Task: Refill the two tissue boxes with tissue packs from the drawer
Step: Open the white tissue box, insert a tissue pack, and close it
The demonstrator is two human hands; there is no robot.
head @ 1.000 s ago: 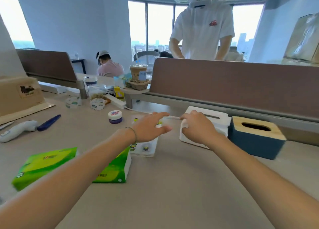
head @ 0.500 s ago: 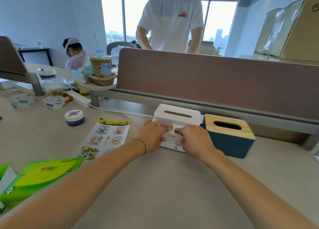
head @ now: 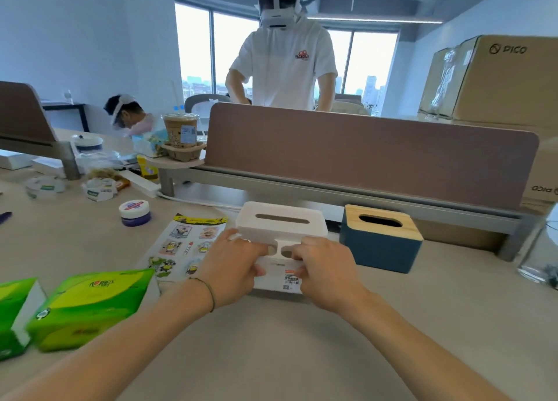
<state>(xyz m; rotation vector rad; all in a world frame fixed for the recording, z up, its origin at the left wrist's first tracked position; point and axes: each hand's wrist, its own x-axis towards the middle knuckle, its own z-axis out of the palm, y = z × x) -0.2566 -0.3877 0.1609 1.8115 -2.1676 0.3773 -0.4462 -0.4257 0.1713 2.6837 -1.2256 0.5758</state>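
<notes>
Early yet — left hand (head: 234,267) and right hand (head: 324,272) gripping the white tissue box (head: 282,228), green tissue packs (head: 87,307) waiting on the desk, blue box (head: 382,243) untouched — both refills left.

The left hand (head: 234,267) and right hand (head: 324,272) cover the white tissue box's (head: 282,228) near face, so its small label is unreadable. One green tissue pack (head: 13,316) runs off the left edge (only part shows).

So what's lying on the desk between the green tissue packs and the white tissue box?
A cartoon sticker sheet lies flat there, shown in the head view, partly hidden by the left hand.
</notes>
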